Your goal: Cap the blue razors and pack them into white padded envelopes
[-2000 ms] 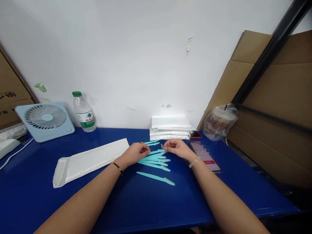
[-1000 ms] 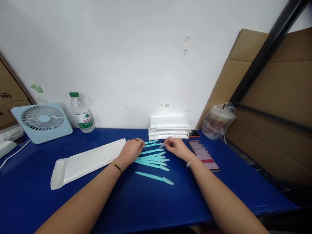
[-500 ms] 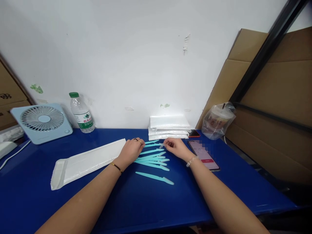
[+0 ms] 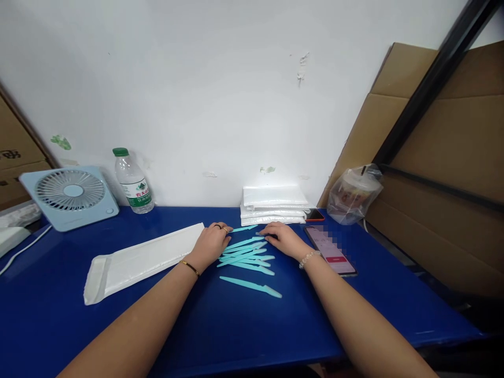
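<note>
Several turquoise eyebrow razors [image 4: 250,265] lie fanned and overlapping on the blue table, and a single razor [image 4: 251,286] sits apart, nearer to me. My left hand [image 4: 212,242] rests at the far end of the fan, its fingertips closed at the handle end of the farthest razor [image 4: 243,229]. Opposite it, my right hand [image 4: 284,240] has thumb and fingers drawn together by the blade ends. A small greyish, see-through bit shows at its fingertips, too small to name. Left of my left hand lies a long white padded mailer [image 4: 147,262].
White padded mailers [image 4: 273,205] are stacked against the wall. A phone [image 4: 331,251] lies right of my right hand; another phone [image 4: 315,214] is partly behind the stack. A bagged drink cup [image 4: 354,194], a water bottle [image 4: 136,184] and a blue fan [image 4: 73,197] stand along the back.
The razor between my hands has gone from there, and a razor now lies across the fan. My left fingertips are at the farthest razor; my right hand has shifted slightly left.
</note>
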The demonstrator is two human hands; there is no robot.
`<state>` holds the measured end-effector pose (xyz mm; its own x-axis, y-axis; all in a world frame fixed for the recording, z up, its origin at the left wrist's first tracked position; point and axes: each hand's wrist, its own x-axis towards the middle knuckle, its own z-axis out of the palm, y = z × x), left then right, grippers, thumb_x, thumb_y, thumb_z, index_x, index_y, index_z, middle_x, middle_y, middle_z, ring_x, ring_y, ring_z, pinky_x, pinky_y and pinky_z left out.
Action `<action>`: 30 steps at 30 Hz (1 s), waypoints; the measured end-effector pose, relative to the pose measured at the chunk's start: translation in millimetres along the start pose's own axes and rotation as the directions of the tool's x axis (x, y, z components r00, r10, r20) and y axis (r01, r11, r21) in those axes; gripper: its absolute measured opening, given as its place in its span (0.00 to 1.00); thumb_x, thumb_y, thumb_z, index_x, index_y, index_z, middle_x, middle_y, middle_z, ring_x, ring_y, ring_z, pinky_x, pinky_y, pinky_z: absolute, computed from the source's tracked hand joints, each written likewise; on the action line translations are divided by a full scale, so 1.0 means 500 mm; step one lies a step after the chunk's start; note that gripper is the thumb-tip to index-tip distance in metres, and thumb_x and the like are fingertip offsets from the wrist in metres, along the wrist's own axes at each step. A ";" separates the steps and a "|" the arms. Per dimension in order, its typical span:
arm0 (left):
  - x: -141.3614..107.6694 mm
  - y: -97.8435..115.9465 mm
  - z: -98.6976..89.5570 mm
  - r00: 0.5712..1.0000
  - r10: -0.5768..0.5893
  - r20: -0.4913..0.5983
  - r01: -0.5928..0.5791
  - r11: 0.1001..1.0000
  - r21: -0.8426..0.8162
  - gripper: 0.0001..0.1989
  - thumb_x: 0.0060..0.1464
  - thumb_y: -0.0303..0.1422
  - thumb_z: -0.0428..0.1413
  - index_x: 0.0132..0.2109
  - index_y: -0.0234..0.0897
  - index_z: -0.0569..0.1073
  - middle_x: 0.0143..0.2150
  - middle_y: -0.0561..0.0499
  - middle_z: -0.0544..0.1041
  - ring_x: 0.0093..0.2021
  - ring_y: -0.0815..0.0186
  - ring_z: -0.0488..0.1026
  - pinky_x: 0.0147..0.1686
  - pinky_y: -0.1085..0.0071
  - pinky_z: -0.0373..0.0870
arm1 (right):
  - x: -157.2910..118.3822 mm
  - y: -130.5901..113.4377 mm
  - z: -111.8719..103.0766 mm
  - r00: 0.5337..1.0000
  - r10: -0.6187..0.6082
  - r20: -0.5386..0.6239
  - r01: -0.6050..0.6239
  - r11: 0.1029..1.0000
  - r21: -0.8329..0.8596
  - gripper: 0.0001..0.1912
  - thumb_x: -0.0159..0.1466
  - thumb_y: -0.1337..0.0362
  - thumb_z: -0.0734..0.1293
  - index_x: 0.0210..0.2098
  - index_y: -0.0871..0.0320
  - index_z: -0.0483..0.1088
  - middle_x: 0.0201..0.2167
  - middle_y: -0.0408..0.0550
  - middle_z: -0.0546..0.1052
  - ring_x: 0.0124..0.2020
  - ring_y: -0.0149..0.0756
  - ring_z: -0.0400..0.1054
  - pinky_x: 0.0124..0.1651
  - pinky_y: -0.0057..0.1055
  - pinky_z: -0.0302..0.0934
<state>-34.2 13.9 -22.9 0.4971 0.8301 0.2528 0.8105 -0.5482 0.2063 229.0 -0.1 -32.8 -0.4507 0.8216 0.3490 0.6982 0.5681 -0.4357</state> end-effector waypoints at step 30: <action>-0.001 -0.003 -0.010 0.975 -0.143 0.167 0.167 0.976 -0.138 0.07 0.52 0.29 0.48 0.33 0.38 0.71 0.38 0.47 0.76 0.37 0.63 0.72 0.33 0.71 0.65 | 0.007 0.007 0.013 0.888 0.460 -0.031 -0.300 0.626 0.720 0.14 0.53 0.57 0.69 0.35 0.60 0.71 0.27 0.45 0.74 0.25 0.28 0.65 0.30 0.27 0.61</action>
<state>-37.3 13.6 -18.6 0.4203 0.9054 0.0592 0.8314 -0.4105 0.3744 226.4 5.3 -38.5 -0.0621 0.9889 0.1349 0.1721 0.1438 -0.9745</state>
